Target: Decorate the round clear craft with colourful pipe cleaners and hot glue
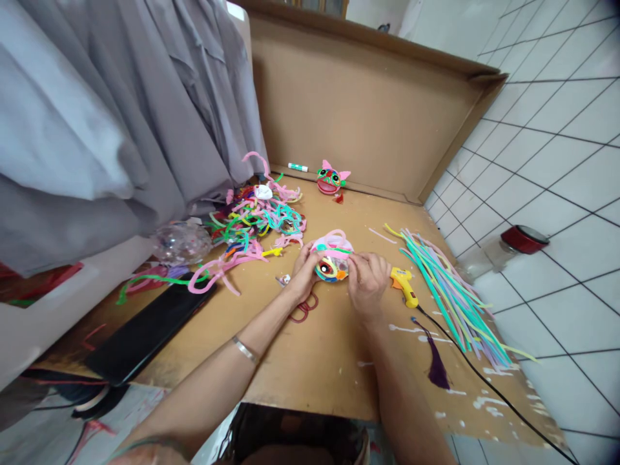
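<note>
Pink, yellow, blue across the round fuzzy ornament (338, 263), its eye (325, 268) seemingly red-ringed; bright yellow plastic glue gun (405, 285); deep-purple thread tassel (438, 367)!

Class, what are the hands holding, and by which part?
A colourful craft piece, held at its left edge by the left hand, with the right hand at its right edge.

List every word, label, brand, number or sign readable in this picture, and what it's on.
No text can be read.
Green-and-white tube by the cardboard wall: label too small and blurred to read.
Yellow glue gun: no legible lettering.
Decorated piece being held: no lettering I can make out.
</note>
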Available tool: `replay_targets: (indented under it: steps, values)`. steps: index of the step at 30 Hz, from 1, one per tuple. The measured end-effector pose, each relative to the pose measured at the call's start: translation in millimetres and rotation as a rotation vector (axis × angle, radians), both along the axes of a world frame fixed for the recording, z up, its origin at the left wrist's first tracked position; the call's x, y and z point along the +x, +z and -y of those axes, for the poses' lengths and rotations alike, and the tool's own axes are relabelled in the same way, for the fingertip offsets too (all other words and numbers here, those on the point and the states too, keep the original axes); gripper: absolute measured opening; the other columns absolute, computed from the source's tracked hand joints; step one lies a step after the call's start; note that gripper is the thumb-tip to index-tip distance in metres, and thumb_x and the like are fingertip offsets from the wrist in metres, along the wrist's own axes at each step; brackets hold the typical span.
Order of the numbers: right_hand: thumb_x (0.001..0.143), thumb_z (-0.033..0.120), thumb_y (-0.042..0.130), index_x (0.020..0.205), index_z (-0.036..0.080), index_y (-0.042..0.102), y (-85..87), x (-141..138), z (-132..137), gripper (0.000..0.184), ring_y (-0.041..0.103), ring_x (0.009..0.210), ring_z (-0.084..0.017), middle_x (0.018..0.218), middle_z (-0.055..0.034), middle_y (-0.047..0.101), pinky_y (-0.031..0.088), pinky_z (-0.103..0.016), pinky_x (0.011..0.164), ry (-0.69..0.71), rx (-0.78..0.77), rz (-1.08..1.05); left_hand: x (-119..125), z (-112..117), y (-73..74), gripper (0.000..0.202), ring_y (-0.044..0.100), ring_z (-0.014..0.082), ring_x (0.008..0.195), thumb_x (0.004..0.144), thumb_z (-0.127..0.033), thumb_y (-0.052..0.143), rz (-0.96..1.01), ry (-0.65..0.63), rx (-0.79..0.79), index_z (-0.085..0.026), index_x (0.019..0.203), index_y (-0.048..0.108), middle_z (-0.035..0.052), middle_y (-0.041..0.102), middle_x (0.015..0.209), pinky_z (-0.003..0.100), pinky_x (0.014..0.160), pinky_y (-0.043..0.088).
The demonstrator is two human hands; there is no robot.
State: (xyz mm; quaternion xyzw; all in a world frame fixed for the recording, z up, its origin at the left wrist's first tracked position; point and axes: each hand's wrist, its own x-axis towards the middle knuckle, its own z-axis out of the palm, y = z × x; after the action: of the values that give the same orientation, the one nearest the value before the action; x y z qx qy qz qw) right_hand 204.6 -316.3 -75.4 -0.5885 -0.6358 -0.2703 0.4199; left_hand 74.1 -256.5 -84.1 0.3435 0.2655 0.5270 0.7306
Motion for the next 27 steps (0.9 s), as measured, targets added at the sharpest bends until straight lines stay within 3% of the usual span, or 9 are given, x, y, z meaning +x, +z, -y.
replay_targets:
  steps: [11, 20, 27]
  values:
    - [0.095, 0.023, 0.047, 0.091, 0.020, 0.062, 4.7, -2.5, 2.6, 0.016, 0.053, 0.082, -0.020, 0.086, -0.0058, 0.065, 0.037, -0.035, 0.076, -0.007, -0.026, -0.033, 1.1, -1.0, -8.3, 0.046, 0.065, 0.0181, 0.084, 0.068, -0.038, 0.074, 0.019, -0.032, 0.039, -0.023, 0.108, 0.058, 0.0011, 0.066, 0.100, 0.031, 0.076, 0.054]
    - [0.095, 0.021, 0.044, 0.095, 0.020, 0.064, -3.1, -6.1, 1.0, 0.020, 0.058, 0.085, -0.020, 0.088, -0.0090, 0.063, 0.046, -0.033, 0.078, 0.047, 0.007, -0.096, 4.4, 1.4, -7.3, 0.052, 0.063, 0.0184, 0.087, 0.066, -0.039, 0.074, -0.033, 0.015, 0.035, -0.023, 0.111, 0.055, 0.0029, 0.065, 0.105, 0.027, 0.071, 0.053]
    - [0.096, 0.021, 0.039, 0.098, 0.019, 0.066, -3.6, -7.6, -1.9, 0.027, 0.060, 0.085, -0.020, 0.088, -0.0097, 0.063, 0.050, -0.034, 0.080, 0.067, -0.025, -0.151, 4.7, 0.3, -10.9, 0.044, 0.061, 0.0198, 0.099, 0.067, -0.035, 0.074, -0.069, 0.075, 0.101, -0.023, 0.107, 0.058, 0.0026, 0.065, 0.107, 0.028, 0.084, 0.051]
